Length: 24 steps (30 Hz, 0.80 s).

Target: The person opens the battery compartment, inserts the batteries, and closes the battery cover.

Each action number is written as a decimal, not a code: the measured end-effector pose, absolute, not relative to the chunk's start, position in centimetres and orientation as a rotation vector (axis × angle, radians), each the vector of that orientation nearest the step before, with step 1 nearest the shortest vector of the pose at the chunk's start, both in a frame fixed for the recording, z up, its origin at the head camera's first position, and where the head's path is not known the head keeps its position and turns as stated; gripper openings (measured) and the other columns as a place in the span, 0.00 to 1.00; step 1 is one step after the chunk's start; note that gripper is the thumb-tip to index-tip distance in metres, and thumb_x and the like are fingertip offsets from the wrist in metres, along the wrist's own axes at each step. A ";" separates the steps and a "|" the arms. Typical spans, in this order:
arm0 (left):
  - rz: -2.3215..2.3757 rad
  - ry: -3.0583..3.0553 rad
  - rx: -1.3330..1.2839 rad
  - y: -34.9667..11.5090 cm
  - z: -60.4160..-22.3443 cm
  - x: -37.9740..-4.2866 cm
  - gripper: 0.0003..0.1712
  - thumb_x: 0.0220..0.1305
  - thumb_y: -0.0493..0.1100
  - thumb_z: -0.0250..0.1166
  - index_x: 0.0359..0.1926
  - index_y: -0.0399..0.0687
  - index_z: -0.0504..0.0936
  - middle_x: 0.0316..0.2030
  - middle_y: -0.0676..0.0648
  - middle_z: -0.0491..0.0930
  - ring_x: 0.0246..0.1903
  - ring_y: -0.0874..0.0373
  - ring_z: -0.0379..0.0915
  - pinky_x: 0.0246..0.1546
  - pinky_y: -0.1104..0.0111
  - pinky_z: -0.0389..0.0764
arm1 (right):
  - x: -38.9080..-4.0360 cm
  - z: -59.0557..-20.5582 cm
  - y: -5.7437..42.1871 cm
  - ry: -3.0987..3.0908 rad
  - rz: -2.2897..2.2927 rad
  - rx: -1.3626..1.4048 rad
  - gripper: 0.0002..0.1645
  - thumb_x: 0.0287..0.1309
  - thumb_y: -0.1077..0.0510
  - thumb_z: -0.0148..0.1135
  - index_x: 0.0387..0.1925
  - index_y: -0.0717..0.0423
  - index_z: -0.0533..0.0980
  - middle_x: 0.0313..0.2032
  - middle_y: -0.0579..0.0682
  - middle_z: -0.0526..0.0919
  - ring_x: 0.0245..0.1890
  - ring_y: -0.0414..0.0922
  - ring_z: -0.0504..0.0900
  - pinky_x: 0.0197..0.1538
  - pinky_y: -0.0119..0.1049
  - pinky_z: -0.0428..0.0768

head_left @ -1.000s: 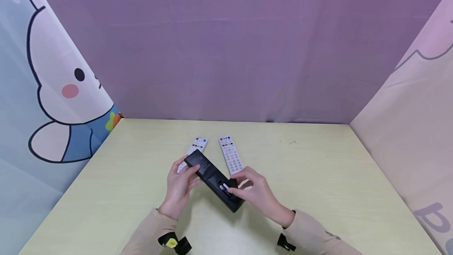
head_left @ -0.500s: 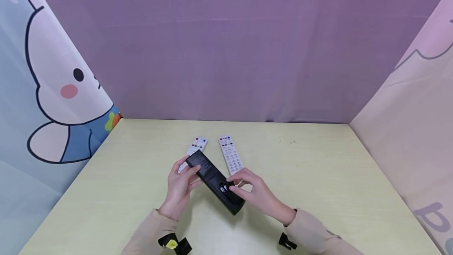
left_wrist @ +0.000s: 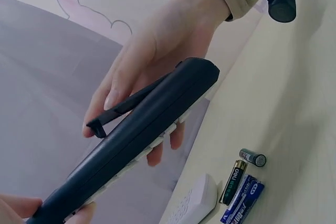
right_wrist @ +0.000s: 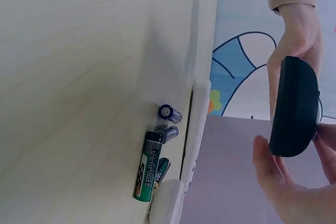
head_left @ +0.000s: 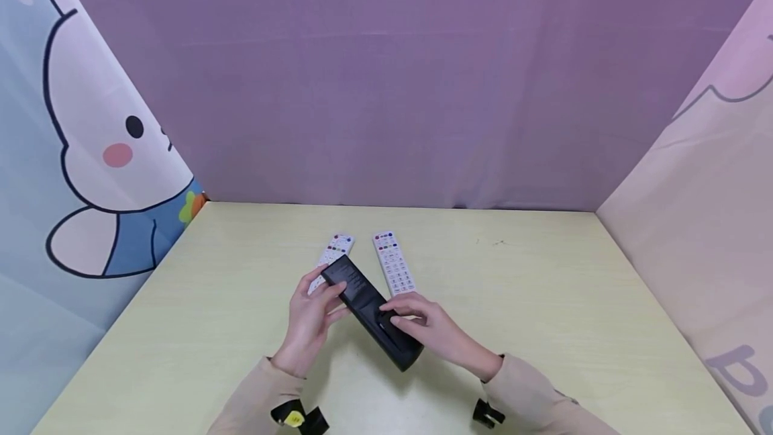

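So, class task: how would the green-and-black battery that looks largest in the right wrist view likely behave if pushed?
The battery would probably roll, being a cylinder lying on its side on the table. On one side it might soon be stopped, as another battery lies close by. Its casing looks smooth, so it could feel slippery.

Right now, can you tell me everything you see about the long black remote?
The long, black, plastic-looking remote control is held slanted above the pale wood-look table, its back facing up. Pale buttons line its underside. Its slim black battery cover sits at an angle, one end lifted. The person's left hand grips the far end; their right hand holds the cover.
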<state>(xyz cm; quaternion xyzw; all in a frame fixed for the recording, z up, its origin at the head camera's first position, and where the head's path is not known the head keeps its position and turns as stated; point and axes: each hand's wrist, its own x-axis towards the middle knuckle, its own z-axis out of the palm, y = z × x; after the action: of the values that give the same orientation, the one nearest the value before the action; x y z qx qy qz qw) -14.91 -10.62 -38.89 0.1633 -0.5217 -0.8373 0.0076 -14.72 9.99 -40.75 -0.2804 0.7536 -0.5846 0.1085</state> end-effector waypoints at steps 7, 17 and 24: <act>-2.619 -1.642 0.511 -10.6 -38.5 -14.7 0.31 0.53 0.25 0.55 0.58 0.44 0.60 0.36 0.47 0.79 0.27 0.57 0.79 0.25 0.67 0.82 | -14.5 -40.4 9.8 2.262 -1.685 -0.773 0.16 0.57 0.58 0.55 0.47 0.59 0.75 0.50 0.56 0.71 0.48 0.49 0.72 0.44 0.30 0.78; -2.618 -1.660 0.496 -10.9 -38.0 -14.3 0.32 0.53 0.26 0.56 0.59 0.43 0.59 0.38 0.45 0.79 0.27 0.57 0.79 0.27 0.67 0.83 | -14.4 -40.1 9.4 2.310 -1.687 -0.719 0.15 0.53 0.58 0.59 0.43 0.60 0.78 0.46 0.55 0.74 0.46 0.45 0.72 0.43 0.30 0.79; -2.631 -1.666 0.473 -11.0 -37.8 -14.0 0.32 0.53 0.26 0.56 0.60 0.43 0.58 0.39 0.44 0.78 0.28 0.57 0.79 0.28 0.66 0.82 | -14.2 -40.0 9.2 2.355 -1.670 -0.707 0.13 0.51 0.58 0.61 0.39 0.59 0.80 0.43 0.52 0.76 0.46 0.46 0.72 0.44 0.26 0.75</act>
<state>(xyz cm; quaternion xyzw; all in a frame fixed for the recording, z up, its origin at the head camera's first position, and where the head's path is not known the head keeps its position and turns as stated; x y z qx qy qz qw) -14.04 -11.03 -37.82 0.1500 -0.5290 -0.8353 -0.0043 -14.17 9.17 -39.98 -0.2370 0.7895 -0.5598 0.0846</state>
